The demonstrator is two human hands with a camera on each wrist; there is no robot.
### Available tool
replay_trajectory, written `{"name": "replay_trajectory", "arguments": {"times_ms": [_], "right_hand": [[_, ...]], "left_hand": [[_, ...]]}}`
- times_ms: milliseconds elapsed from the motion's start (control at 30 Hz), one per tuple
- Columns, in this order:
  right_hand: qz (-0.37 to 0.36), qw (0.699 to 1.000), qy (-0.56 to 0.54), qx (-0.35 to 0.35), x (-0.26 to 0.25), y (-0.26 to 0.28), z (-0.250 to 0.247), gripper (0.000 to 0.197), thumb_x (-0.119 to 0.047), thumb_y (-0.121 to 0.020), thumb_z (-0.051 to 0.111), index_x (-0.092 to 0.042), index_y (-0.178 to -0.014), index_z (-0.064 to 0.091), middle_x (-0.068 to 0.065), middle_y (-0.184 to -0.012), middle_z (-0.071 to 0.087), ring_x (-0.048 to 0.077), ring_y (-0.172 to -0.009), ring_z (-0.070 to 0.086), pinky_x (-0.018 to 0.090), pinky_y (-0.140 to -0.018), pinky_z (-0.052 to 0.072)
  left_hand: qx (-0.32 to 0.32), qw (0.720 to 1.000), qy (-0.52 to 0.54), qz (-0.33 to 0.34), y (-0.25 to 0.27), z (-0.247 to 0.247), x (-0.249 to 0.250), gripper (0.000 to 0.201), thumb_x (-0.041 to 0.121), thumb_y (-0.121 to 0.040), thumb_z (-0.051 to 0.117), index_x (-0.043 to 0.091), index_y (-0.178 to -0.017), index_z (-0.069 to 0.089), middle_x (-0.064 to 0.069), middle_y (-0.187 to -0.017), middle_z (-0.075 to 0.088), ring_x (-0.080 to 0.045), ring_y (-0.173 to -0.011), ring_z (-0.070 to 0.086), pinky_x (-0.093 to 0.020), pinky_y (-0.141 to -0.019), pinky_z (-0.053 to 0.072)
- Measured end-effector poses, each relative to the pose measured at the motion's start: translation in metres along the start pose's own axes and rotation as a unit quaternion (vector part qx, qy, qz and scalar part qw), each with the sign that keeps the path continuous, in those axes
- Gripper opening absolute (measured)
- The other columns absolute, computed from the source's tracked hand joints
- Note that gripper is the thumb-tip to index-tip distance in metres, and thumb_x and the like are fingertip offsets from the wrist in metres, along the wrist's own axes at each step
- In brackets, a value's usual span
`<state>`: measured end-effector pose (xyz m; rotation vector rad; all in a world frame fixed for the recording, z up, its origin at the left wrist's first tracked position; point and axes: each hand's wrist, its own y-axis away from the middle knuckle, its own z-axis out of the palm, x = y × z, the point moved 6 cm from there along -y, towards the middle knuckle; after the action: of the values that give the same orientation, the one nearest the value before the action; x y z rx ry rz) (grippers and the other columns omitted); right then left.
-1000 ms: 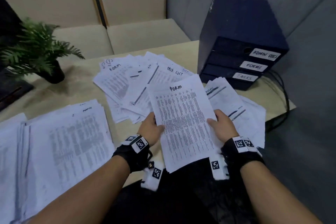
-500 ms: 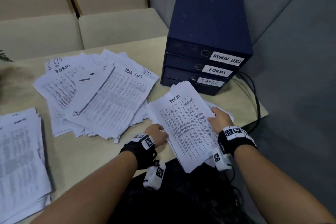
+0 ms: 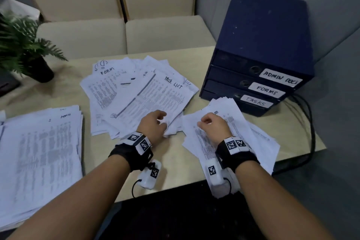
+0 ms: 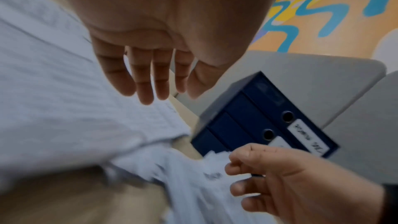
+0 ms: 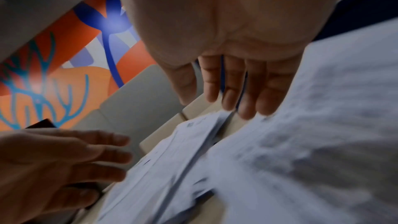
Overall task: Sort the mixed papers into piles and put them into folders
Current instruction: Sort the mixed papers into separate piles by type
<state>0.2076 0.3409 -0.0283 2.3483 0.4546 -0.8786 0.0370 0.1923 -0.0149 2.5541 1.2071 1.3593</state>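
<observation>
Currently, both hands are relaxed and grip nothing. The left hand [image 3: 153,125] sits over the near edge of the mixed pile [image 3: 136,93], and the right hand [image 3: 213,125] lies over the form pile [image 3: 233,115].

- **Risk 1:** The form pile is fanned, and its near corner reaches the edge of the surface [image 3: 175,163]. A brush from the wrist could push sheets off.
- **Risk 2:** The mixed pile lies just beside the form pile. Dragging one sheet could carry neighbouring sheets across and undo the sort.
- **Risk 3:** The form pile sits just in front of the TASKS drawer [image 3: 255,101] of the blue file box [image 3: 263,31]. Unless the labels are checked, the forms could be filed there instead of under FORMS.
</observation>
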Motion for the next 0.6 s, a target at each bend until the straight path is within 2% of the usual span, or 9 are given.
{"name": "replay_trajectory", "arguments": {"times_ms": [100, 200, 267, 333, 400, 467, 533, 600], "right_hand": [[0.012, 0.998, -0.027, -0.049, -0.023, 0.002, 0.048, 0.012, -0.027, -0.084, 0.069, -0.018, -0.081, 0.062, -0.002, -0.081, 0.065, 0.019, -0.08, 0.061, 0.035, -0.08, 0.053], [0.056, 0.995, -0.062, -0.059, -0.034, 0.004, 0.09, 0.018, -0.028, -0.081, 0.071, -0.019, -0.07, 0.06, 0.004, -0.074, 0.068, 0.024, -0.07, 0.064, 0.037, -0.069, 0.055], [0.095, 0.989, -0.085, -0.072, -0.035, 0.006, 0.116, 0.021, -0.032, -0.078, 0.071, -0.018, -0.074, 0.056, 0.006, -0.071, 0.066, 0.023, -0.063, 0.06, 0.036, -0.064, 0.051], [0.121, 0.985, -0.105, -0.069, -0.041, 0.007, 0.137, 0.031, -0.041, -0.073, 0.07, -0.019, -0.086, 0.053, 0.008, -0.082, 0.067, 0.024, -0.067, 0.063, 0.038, -0.066, 0.054], [0.15, 0.982, -0.115, -0.031, -0.042, 0.005, 0.145, 0.048, -0.045, -0.074, 0.071, -0.017, -0.11, 0.055, 0.007, -0.106, 0.067, 0.027, -0.089, 0.066, 0.038, -0.077, 0.056], [0.161, 0.979, -0.126, 0.003, -0.05, 0.006, 0.149, 0.051, -0.033, -0.084, 0.069, -0.011, -0.127, 0.054, 0.007, -0.122, 0.063, 0.026, -0.106, 0.062, 0.03, -0.085, 0.051], [0.139, 0.982, -0.125, 0.015, -0.059, 0.011, 0.146, 0.038, -0.018, -0.091, 0.061, -0.011, -0.128, 0.057, 0.006, -0.125, 0.064, 0.024, -0.108, 0.061, 0.025, -0.086, 0.047], [0.11, 0.983, -0.145, 0.026, -0.066, 0.019, 0.139, 0.033, -0.011, -0.093, 0.055, -0.014, -0.126, 0.06, -0.002, -0.119, 0.064, 0.02, -0.102, 0.062, 0.024, -0.083, 0.047]], "left_hand": [[0.009, 0.998, -0.065, -0.019, -0.005, -0.026, -0.035, 0.044, 0.01, -0.089, 0.053, 0.016, -0.132, 0.053, -0.006, -0.137, 0.051, -0.022, -0.122, 0.05, -0.027, -0.099, 0.037], [-0.041, 0.985, -0.163, -0.045, -0.009, -0.034, -0.082, 0.047, 0.014, -0.09, 0.05, 0.02, -0.137, 0.048, -0.005, -0.148, 0.038, -0.025, -0.136, 0.033, -0.038, -0.11, 0.032], [-0.079, 0.967, -0.239, -0.038, -0.006, -0.034, -0.105, 0.044, 0.019, -0.09, 0.048, 0.025, -0.134, 0.049, -0.002, -0.142, 0.038, -0.028, -0.134, 0.029, -0.046, -0.105, 0.037], [-0.114, 0.956, -0.268, -0.026, -0.003, -0.036, -0.118, 0.043, 0.023, -0.087, 0.05, 0.027, -0.13, 0.049, 0.002, -0.133, 0.041, -0.027, -0.13, 0.032, -0.047, -0.099, 0.042], [-0.146, 0.958, -0.247, -0.026, 0.0, -0.033, -0.126, 0.049, 0.024, -0.087, 0.051, 0.032, -0.135, 0.044, 0.004, -0.143, 0.04, -0.025, -0.132, 0.036, -0.044, -0.103, 0.041], [-0.17, 0.969, -0.176, -0.031, 0.002, -0.035, -0.135, 0.055, 0.027, -0.086, 0.053, 0.034, -0.139, 0.041, -0.002, -0.145, 0.044, -0.025, -0.126, 0.048, -0.04, -0.104, 0.042], [-0.16, 0.982, -0.099, -0.031, 0.002, -0.042, -0.138, 0.056, 0.026, -0.083, 0.058, 0.032, -0.138, 0.045, -0.004, -0.136, 0.054, -0.023, -0.118, 0.055, -0.035, -0.102, 0.044], [-0.109, 0.993, -0.041, -0.019, -0.001, -0.061, -0.14, 0.055, 0.017, -0.084, 0.06, 0.024, -0.137, 0.047, -0.005, -0.133, 0.056, -0.022, -0.118, 0.054, -0.032, -0.101, 0.043]]}}
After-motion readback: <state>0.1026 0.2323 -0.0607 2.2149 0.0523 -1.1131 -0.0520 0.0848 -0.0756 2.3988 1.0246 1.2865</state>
